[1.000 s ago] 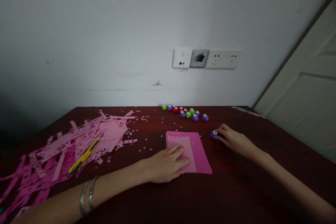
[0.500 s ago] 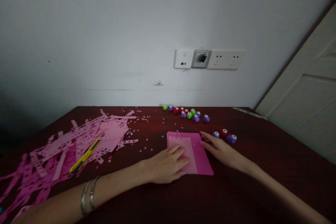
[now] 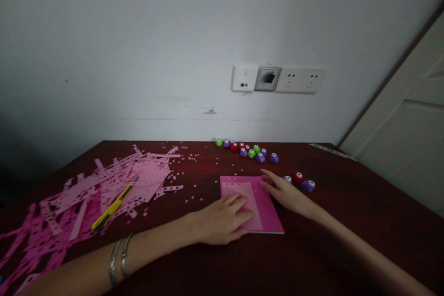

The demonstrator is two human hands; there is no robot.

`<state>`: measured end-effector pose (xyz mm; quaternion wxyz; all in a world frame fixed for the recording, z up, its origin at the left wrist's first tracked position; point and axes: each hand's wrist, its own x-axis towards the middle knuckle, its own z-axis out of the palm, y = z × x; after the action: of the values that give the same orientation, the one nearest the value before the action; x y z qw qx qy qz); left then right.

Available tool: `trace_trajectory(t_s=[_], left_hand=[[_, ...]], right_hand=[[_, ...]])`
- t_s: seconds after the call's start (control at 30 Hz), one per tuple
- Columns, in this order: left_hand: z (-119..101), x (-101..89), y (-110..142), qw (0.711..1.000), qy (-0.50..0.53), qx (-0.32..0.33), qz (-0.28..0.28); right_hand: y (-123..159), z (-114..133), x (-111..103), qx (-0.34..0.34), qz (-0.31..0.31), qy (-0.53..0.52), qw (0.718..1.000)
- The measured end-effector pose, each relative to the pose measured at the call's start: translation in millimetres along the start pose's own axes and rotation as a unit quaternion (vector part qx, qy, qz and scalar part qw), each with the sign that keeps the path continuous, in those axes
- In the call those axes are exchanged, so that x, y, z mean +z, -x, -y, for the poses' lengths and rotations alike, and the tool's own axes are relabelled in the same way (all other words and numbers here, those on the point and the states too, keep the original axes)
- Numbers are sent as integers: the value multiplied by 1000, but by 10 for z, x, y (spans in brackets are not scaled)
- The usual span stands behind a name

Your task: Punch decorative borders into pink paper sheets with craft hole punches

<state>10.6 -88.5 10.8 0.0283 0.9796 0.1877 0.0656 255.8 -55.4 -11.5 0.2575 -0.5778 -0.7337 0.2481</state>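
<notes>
My left hand (image 3: 225, 219) lies with fingers spread on a light pink sheet (image 3: 255, 212), which has a row of punched holes near its top edge. Beneath it is a larger magenta sheet (image 3: 272, 215), with a pale edge showing along the bottom. At the upper right edge of the magenta sheet rests my right hand (image 3: 282, 189), its fingers stretched out; whether they press on the paper is hard to see. Just beyond its knuckles stand purple and red craft punches (image 3: 308, 186), one partly hidden by the hand.
On the left a heap of pink paper strips and sheets (image 3: 152, 180) carries a yellow utility knife (image 3: 113, 208). Several small craft punches (image 3: 251, 153) stand near the wall. Tiny paper cutouts are scattered about. A ruler-like strip (image 3: 331, 150) lies at the back right.
My right hand has shifted slightly left and away from me along the magenta sheet's edge. My left hand stays on the light pink sheet.
</notes>
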Motion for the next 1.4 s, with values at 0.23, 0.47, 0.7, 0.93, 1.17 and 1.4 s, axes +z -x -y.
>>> trace_trajectory(t_s=[0.23,0.47,0.7,0.93,1.17,1.4], left_hand=[[-29,-7,21,1000,15,0,-4],[269,-137,-169,991,53,-75,-95],[1315,33,-722,960,66,-205,-178],[1700,233,-1174,963,130,-204,-117],[1767,373,-1349,957,142,-218,-127],[1788,395,-1373,948,170,-233,-134]], right_hand=[[-24,31,-81,-29,-35,22,999],[-284,91,-271,-38,-54,96,993],[-743,112,-86,-16,-52,143,988],[-1084,90,26,-18,-77,203,976],[-1271,36,94,6,-55,266,962],[-1332,-27,126,16,-54,266,962]])
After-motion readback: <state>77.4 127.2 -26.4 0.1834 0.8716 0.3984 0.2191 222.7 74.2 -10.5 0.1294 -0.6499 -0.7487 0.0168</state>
